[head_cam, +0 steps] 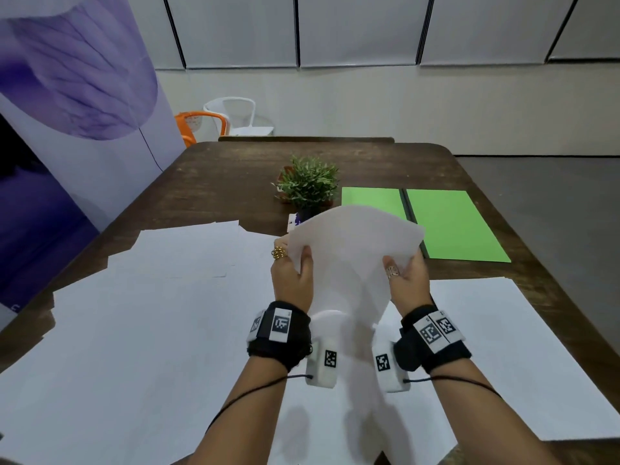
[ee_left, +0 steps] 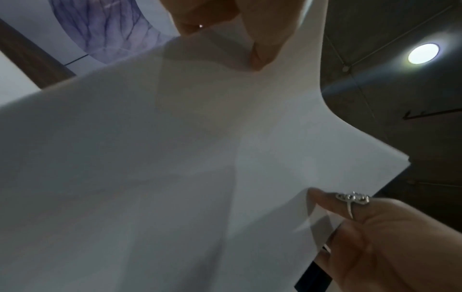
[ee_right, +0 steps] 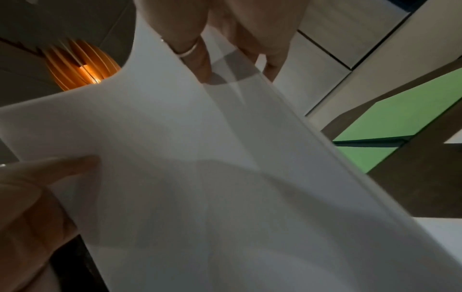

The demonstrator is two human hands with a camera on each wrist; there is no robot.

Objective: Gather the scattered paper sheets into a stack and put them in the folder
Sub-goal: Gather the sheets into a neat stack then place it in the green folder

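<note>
I hold a small stack of white paper sheets [head_cam: 352,250] upright above the table, bowed between both hands. My left hand [head_cam: 292,266] grips its left edge, thumb on the near face. My right hand [head_cam: 407,273] pinches the right edge. In the left wrist view the sheets [ee_left: 175,158] fill the frame, and my right hand [ee_left: 380,233] shows at the lower right. In the right wrist view the sheets [ee_right: 225,177] fill the frame too. An open green folder [head_cam: 446,223] lies flat at the back right. More white sheets [head_cam: 151,313] lie scattered over the table.
A small potted plant [head_cam: 308,186] stands at the table's middle, just left of the folder. The dark wooden table [head_cam: 235,169] has bare wood at its far end. White and orange chairs [head_cam: 231,119] stand beyond it. A purple banner [head_cam: 73,95] leans at the left.
</note>
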